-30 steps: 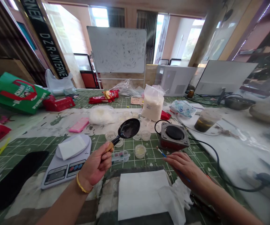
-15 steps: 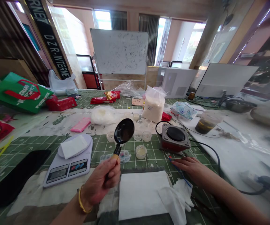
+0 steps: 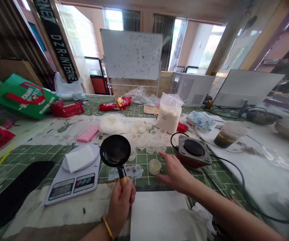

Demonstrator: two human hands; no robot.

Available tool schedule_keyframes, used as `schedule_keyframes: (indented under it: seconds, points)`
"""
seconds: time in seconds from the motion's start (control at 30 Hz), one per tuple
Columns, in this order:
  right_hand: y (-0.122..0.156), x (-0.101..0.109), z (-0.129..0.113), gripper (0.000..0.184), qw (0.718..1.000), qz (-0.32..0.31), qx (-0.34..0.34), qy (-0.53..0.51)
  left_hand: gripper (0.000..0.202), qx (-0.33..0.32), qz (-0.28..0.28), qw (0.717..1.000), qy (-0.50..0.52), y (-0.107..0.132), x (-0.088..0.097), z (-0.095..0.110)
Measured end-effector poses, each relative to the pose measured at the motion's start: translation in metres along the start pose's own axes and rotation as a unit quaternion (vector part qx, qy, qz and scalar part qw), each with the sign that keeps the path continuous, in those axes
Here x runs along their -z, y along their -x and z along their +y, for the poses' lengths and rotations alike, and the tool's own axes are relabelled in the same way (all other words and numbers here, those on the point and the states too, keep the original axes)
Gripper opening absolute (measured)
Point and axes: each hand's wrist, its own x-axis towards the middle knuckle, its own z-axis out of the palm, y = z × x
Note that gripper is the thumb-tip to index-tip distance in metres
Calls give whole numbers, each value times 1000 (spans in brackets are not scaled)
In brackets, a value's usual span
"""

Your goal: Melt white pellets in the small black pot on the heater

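Wrapped round a wooden handle, my left hand (image 3: 120, 206) holds up a small black frying pan (image 3: 115, 151) in front of a pill organizer (image 3: 131, 172). My right hand (image 3: 173, 170) is open, thumb and fingers spread beside a small round clear jar (image 3: 154, 166) with pale yellowish contents. Whether the fingers touch the jar, I cannot tell. Several more clear round containers (image 3: 151, 147) stand behind it. A small hot plate (image 3: 193, 150) with a black disc sits to the right of that hand. White paper (image 3: 158, 216) lies below both hands.
A kitchen scale (image 3: 75, 174) bearing a folded white sheet stands at left, near a black phone-like slab (image 3: 21, 194). Behind are a bag of pale granules (image 3: 168, 115), a pink packet (image 3: 87, 133) and a cup of dark liquid (image 3: 226, 135). A black cable (image 3: 242, 180) runs at right.
My left hand has moved the frying pan left and lower, tilting it. My right hand has left the spot by the hot plate and reached left to the small jar, fingers spread.
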Motion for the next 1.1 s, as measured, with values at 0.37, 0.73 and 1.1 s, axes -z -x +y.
schedule_keyframes:
  seconds: [0.37,0.73,1.1]
  points:
    - [-29,-15,-14,73,994,-36,-2,105,54,42,25,999,10,-5,2,-4]
    - [-64,7,-29,73,997,-24,-33,60,51,74,62,992,83,-12,2,-6]
    - [-242,31,-57,75,993,46,-88,71,55,94,70,990,72,-12,0,-5]
